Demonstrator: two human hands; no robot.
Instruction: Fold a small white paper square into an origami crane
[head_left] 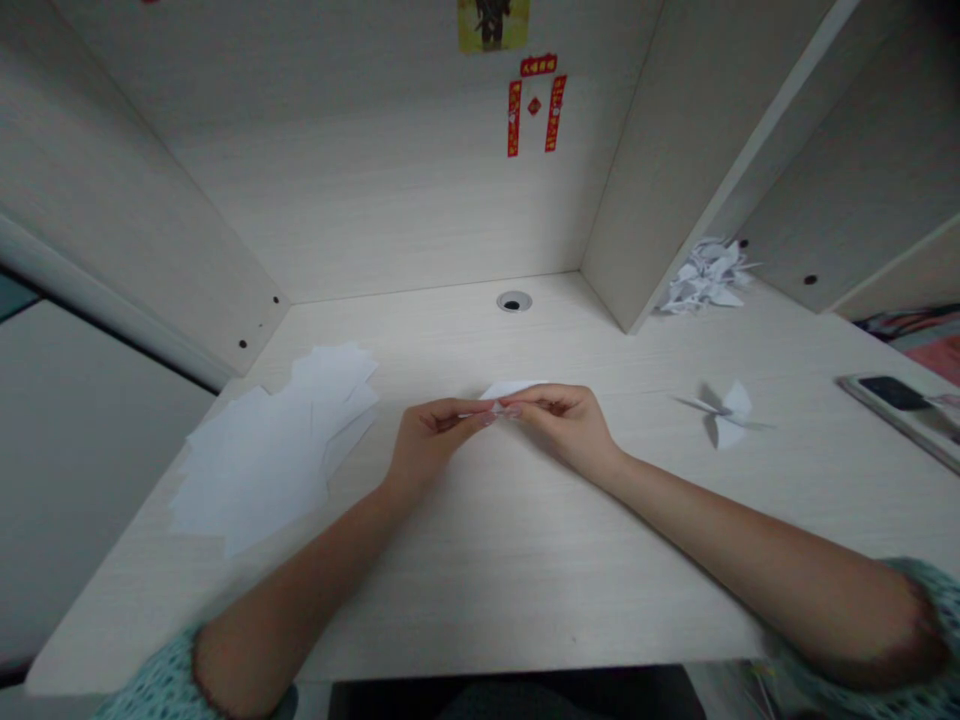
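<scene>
A small folded piece of white paper (498, 407) is pinched between the fingertips of both hands, just above the middle of the desk. My left hand (441, 430) grips its left side with thumb and forefinger. From the right, my right hand (564, 420) pinches it the same way. Most of the folded piece is hidden by the fingers. Behind the hands another white paper shape (514, 387) shows; whether it joins the held piece I cannot tell. To the right lies a folded paper crane (727, 414) with its wings spread.
Overlapping sheets of white paper (262, 450) cover the desk's left side. A heap of folded white paper (709, 275) sits behind the upright panel (675, 170). At the far right lies a phone-like dark object (892, 392) on a flat slab. A cable hole (514, 301) is at the back.
</scene>
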